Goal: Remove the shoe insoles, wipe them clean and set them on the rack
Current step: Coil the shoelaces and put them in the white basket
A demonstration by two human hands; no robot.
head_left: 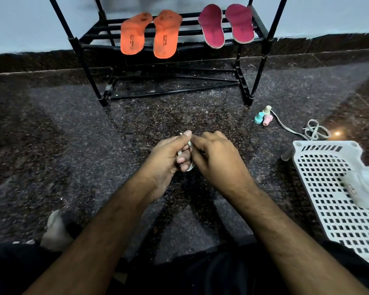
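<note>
Dark speckled granite floor [73, 135] below a pale wall; black rack [262, 35] at 12 o'clock bearing two orange insoles [149, 35] and two pink insoles [226, 25]; white perforated basket [328, 188] at 3 o'clock; left hand [168, 158] and right hand [213, 154] together pinching a small white object [190, 167], identity unclear.

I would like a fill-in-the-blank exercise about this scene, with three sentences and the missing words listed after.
1. On the black metal rack, the pair of orange foam insoles lies to the ____ of the pair of pink insoles.
2. The left hand and the right hand together hold a small ____ item.
3. The white perforated plastic basket lies on the dark speckled ____.

Missing words: left; white; floor
</note>
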